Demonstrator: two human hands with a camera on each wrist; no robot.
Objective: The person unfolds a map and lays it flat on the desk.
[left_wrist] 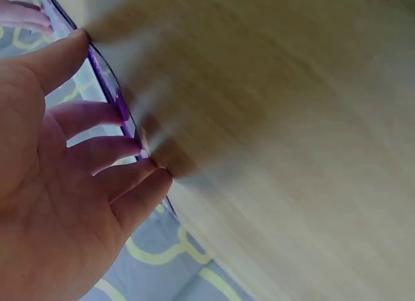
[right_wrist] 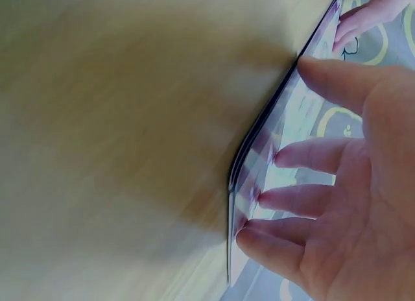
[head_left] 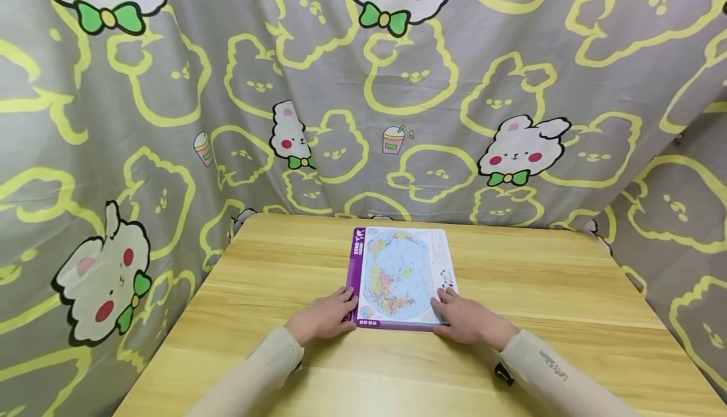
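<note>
A flat world map board (head_left: 397, 275) with a purple border lies on the wooden table, its printed side up. At its near left corner, my left hand (head_left: 329, 313) rests with the fingertips on the purple border and the thumb at the near edge. My right hand (head_left: 462, 317) touches the near right corner in the same manner, fingers over the map's edge. Both wrist views show the fingers of the left hand (left_wrist: 71, 178) and right hand (right_wrist: 343, 191) spread and fairly straight against the board's thin dark edge. The board's underside is hidden.
The wooden table (head_left: 272, 265) extends around the board on all sides. Behind it and to both sides hangs a grey curtain (head_left: 341, 171) with yellow outlines and white cartoon animals, close to the table's far edge.
</note>
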